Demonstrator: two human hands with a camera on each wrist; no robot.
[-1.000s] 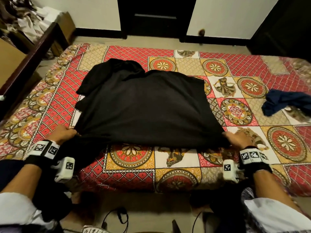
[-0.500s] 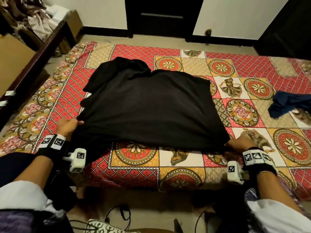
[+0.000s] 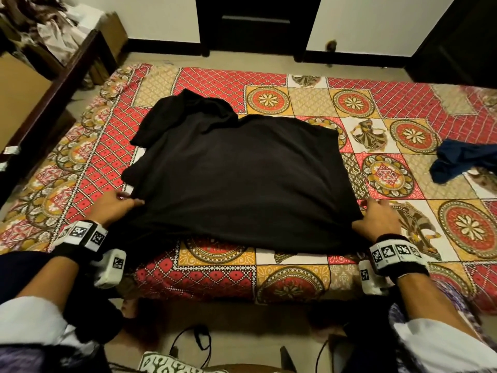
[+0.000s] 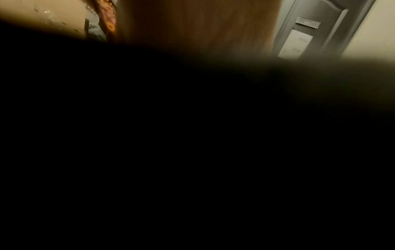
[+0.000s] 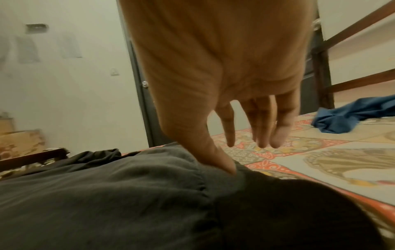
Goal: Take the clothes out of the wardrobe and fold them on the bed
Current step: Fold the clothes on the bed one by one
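A black garment (image 3: 242, 179) lies spread flat on the patterned bed (image 3: 309, 275), its hem near the front edge and a sleeve bunched at the far left. My left hand (image 3: 118, 204) rests at the hem's left corner, fingers stretched toward the cloth. The left wrist view is almost all dark. My right hand (image 3: 376, 216) is at the hem's right corner. In the right wrist view that hand (image 5: 245, 135) has straight fingers hovering over the sheet, with only the thumb (image 5: 224, 162) touching the black garment (image 5: 107, 194). A crumpled blue garment (image 3: 462, 162) lies at the bed's right.
A dark wooden frame (image 3: 53, 84) with boxes and loose cloth runs along the left. A dark door (image 3: 258, 22) stands behind the bed, and dark furniture (image 3: 462, 36) fills the back right corner. Cables (image 3: 199, 343) lie on the floor by my feet.
Both hands held the hem corners earlier; now their fingers have straightened and loosened on the cloth. The garment lies a little flatter, and my head has come closer to the bed.
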